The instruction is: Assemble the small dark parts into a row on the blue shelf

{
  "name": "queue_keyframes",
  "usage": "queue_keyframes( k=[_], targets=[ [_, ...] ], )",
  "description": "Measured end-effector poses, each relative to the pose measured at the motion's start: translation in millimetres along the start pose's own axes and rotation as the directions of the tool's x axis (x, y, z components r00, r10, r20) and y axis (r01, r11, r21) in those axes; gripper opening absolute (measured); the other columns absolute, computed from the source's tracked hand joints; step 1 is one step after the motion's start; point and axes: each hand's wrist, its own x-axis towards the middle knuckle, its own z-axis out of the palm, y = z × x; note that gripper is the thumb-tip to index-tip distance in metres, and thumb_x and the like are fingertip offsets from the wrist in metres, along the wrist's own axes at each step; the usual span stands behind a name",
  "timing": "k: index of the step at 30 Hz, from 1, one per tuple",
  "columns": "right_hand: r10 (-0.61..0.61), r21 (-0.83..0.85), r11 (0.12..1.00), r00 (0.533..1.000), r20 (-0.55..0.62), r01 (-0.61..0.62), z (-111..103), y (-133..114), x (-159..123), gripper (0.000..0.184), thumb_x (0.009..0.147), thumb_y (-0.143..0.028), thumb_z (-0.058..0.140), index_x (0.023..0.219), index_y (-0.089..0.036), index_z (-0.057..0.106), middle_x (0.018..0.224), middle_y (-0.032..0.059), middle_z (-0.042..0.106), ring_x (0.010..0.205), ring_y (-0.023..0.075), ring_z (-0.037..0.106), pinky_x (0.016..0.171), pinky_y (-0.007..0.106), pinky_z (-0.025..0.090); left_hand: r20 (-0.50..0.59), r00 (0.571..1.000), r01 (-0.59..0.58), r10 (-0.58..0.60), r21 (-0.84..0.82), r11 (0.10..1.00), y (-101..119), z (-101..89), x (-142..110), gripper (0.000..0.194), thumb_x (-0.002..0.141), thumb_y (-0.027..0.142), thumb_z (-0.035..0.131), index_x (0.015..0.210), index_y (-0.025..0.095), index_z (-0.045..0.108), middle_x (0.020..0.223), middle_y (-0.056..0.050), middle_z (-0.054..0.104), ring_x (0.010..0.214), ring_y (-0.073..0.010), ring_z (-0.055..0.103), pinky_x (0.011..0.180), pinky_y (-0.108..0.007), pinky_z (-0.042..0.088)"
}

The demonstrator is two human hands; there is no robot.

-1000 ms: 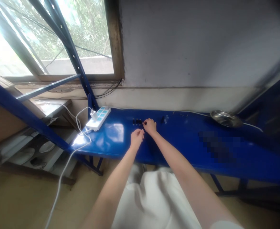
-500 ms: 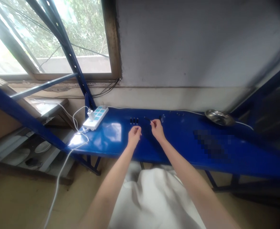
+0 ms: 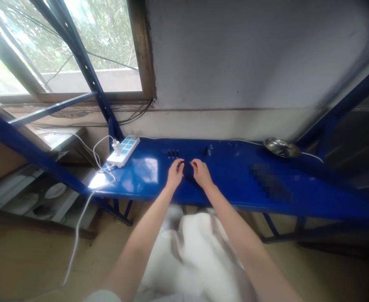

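Observation:
Between my two hands is a small dark stick-like piece (image 3: 187,162), held level above the blue table (image 3: 231,180). My left hand (image 3: 175,173) pinches its left end. The fingers of my right hand (image 3: 200,172) close on its right end, where a pale tip shows. What kind of thing it is, I cannot make out. Just beyond my left hand, three short black pieces with light ends (image 3: 173,154) lie side by side in a row. Past my right hand are a small black piece (image 3: 205,150) and some clear pieces (image 3: 210,149).
A white power strip (image 3: 124,151) with a plug and cable lies at the table's left end. A shiny metal bowl (image 3: 281,147) stands at the back right, near several tiny bits. A blurred dark patch (image 3: 269,180) lies on the right. Blue frame posts rise at both ends.
My hands have come together: the left now grips the dark piece's left end, which stuck out free from my right hand before. The view has shifted slightly.

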Motion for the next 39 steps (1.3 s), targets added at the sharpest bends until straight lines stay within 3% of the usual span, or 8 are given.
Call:
queue_keyframes(
  k=[6, 17, 24, 29, 34, 39],
  targets=[
    [-0.029, -0.036, 0.999, 0.999, 0.019, 0.030, -0.1, -1.8, -1.9, 0.024, 0.091, -0.026, 0.029, 0.091, -0.018, 0.052, 0.087, 0.0089, 0.060, 0.075, 0.0205, 0.054, 0.070, 0.033, 0.039, 0.019, 0.996, 0.085, -0.085, -0.012, 0.996, -4.0, 0.9, 3.1, 0.015, 0.085, 0.030, 0.044, 0.091, 0.019, 0.051, 0.069, 0.003, 0.057, 0.040, -0.0037, 0.047, 0.045, -0.018, 0.039],
    [0.038, 0.014, 0.999, 0.998, 0.040, -0.039, 0.3, -1.9, -4.6, 0.028, 0.091, -0.034, 0.029, 0.093, -0.021, 0.054, 0.093, 0.0093, 0.061, 0.073, 0.0217, 0.054, 0.069, 0.035, 0.042, 0.028, 0.989, 0.142, -0.142, 0.005, 0.990, 1.2, 0.2, 0.8, 0.028, 0.086, 0.041, 0.038, 0.075, 0.018, 0.048, 0.055, 0.005, 0.052, 0.038, -0.0051, 0.045, 0.043, -0.017, 0.035],
    [0.072, 0.062, 0.995, 0.997, 0.038, -0.074, 2.0, 0.4, -5.2, 0.030, 0.090, -0.037, 0.030, 0.101, -0.021, 0.053, 0.097, 0.0099, 0.062, 0.081, 0.0233, 0.057, 0.072, 0.036, 0.044, 0.021, 0.993, 0.118, -0.117, -0.047, 0.992, -2.7, -0.6, 2.4, 0.020, 0.085, 0.036, 0.042, 0.084, 0.018, 0.049, 0.059, 0.005, 0.054, 0.037, -0.0041, 0.045, 0.042, -0.017, 0.036],
    [0.091, 0.061, 0.994, 0.995, 0.046, -0.094, 1.0, 0.2, -3.1, 0.032, 0.090, -0.039, 0.031, 0.106, -0.018, 0.050, 0.098, 0.0108, 0.063, 0.086, 0.0232, 0.059, 0.076, 0.037, 0.042, 0.026, 0.997, 0.075, -0.072, -0.134, 0.988, -8.3, -0.8, 4.9, 0.016, 0.081, 0.027, 0.048, 0.094, 0.017, 0.050, 0.072, 0.002, 0.060, 0.038, -0.0038, 0.048, 0.042, -0.018, 0.039],
    [0.063, -0.045, 0.997, 0.992, 0.110, -0.059, -0.4, 0.5, -1.3, 0.037, 0.092, -0.039, 0.022, 0.083, -0.019, 0.052, 0.076, 0.0065, 0.061, 0.067, 0.0198, 0.055, 0.066, 0.032, 0.038, 0.066, 0.996, 0.068, -0.057, -0.184, 0.981, -10.2, -0.3, 4.7, 0.017, 0.080, 0.027, 0.051, 0.095, 0.017, 0.051, 0.081, -0.002, 0.063, 0.039, -0.0042, 0.050, 0.044, -0.020, 0.041],
    [0.061, -0.028, 0.998, 0.995, 0.077, -0.059, 1.3, 4.3, -3.1, 0.037, 0.092, -0.040, 0.021, 0.072, -0.022, 0.045, 0.067, 0.0035, 0.053, 0.060, 0.0170, 0.048, 0.059, 0.028, 0.034, 0.101, 0.992, 0.092, -0.079, -0.137, 0.986, -8.7, -0.7, 3.5, 0.019, 0.081, 0.029, 0.050, 0.095, 0.017, 0.051, 0.082, -0.003, 0.065, 0.041, -0.0044, 0.052, 0.046, -0.019, 0.042]
  ],
)
